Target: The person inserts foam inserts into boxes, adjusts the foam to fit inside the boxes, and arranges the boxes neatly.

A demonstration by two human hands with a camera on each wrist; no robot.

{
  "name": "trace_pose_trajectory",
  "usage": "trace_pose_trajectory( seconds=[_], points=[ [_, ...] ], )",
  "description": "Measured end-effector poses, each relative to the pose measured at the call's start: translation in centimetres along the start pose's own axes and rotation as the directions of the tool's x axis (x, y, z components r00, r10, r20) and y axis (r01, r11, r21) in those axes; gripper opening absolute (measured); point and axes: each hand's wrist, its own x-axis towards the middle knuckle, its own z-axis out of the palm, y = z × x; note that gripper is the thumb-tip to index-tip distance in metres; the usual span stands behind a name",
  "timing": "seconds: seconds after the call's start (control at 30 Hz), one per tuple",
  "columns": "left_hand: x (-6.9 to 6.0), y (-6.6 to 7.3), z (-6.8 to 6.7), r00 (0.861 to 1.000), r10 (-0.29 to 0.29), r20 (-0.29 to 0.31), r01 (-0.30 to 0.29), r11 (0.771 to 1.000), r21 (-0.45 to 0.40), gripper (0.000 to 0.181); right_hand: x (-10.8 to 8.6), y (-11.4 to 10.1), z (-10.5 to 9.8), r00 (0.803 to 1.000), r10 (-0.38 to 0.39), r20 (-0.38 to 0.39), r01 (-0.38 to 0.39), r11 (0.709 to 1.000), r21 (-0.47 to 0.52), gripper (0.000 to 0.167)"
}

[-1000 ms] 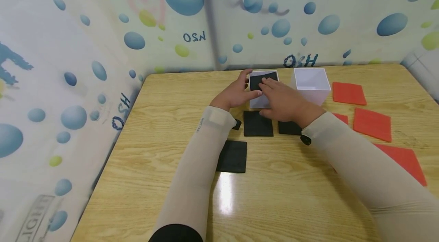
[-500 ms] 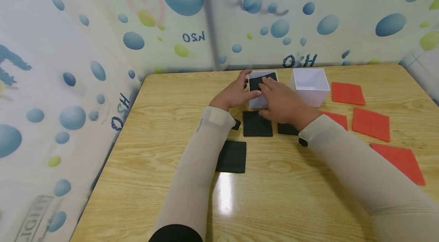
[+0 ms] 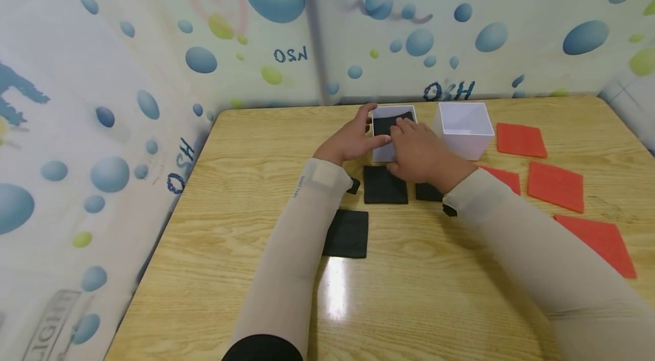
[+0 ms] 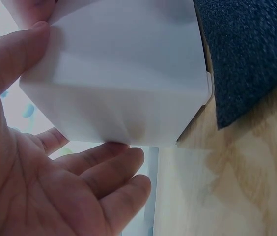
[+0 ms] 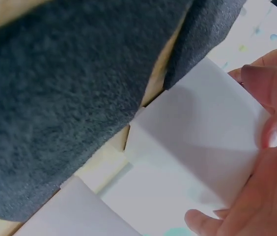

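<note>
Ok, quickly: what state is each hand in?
Left hand: holding the left white box.
Right hand: open, touching the black cloth inside that box.

Evenly bright; glare on table (image 3: pixel 336 287); wrist views hazy, backgrounds overexposed.

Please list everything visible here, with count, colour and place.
Table: one, light wood, under everything.
Boxes: two, white, near the far edge.
Black squares: four visible, black, one in the left box, three outside.
Red squares: four visible, red, at right.
Backdrop: one, pale with coloured spots, behind.
Wrist devices: two, black, at cuffs.
Sleeves: two, beige, on arms.
Left hand: one, bare, holding the left box.
Right hand: one, bare, fingers over its opening.
</note>
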Motion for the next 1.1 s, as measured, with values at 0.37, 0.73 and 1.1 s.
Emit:
trace_pose_trajectory(
  seconds=[0.37, 0.73, 1.1],
  points=[
    [0.1, -0.2, 0.2, 1.0, 0.007, -0.011, -0.007, 1.0, 0.001, 0.092, 0.2, 0.0, -0.7, 0.998, -0.016, 0.063, 0.014, 1.0, 0.022, 0.077],
    [0.2, -0.2, 0.0, 1.0, 0.015, 0.003, -0.015, 1.0, 0.013, 0.093, -0.1, 0.7, 0.1, 0.999, -0.03, 0.015, 0.028, 0.997, 0.072, 0.091],
    [0.2, -0.2, -0.1, 1.0, -0.009, -0.001, 0.009, 0.999, 0.04, 0.097, -2.1, 0.0, -0.7, 0.997, -0.045, -0.057, 0.058, 0.967, 0.247, 0.097]
  ],
)
